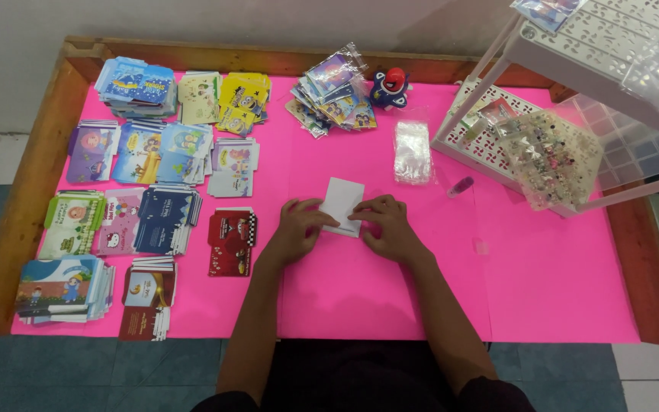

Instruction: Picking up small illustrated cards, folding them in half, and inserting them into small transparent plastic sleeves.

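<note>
- The white paper piece (342,203) sits mid-table on the pink sheet (390,290), right in front of the person, with both hands on its near edge.
- Left hand (297,227) is pressing down on the near left corner, fingers curled and mostly closed on the paper. Looks more like pinning than a real pinch.
- Right hand (389,225) mirrors that on the right corner, fingers bent low, tips on the edge. Can't tell if anything is tucked under the palm.
- From the looks of it, this is a fold or crease being made, so I'd keep both thumbs level and line up the corners before pressing. A skewed crease is a pain to undo.
- Run the pressure outward from the middle so it doesn't bubble.
- The far end of the paper is loose, so it could swing if one hand lifts first.
- Plenty of elbow room: the stacks of printed card packs (146,191) are well off to the left, the clear plastic sleeves (412,150) and small purple bottle (460,186) sit beyond and to the right, and the white rack (573,69) is far right.
</note>
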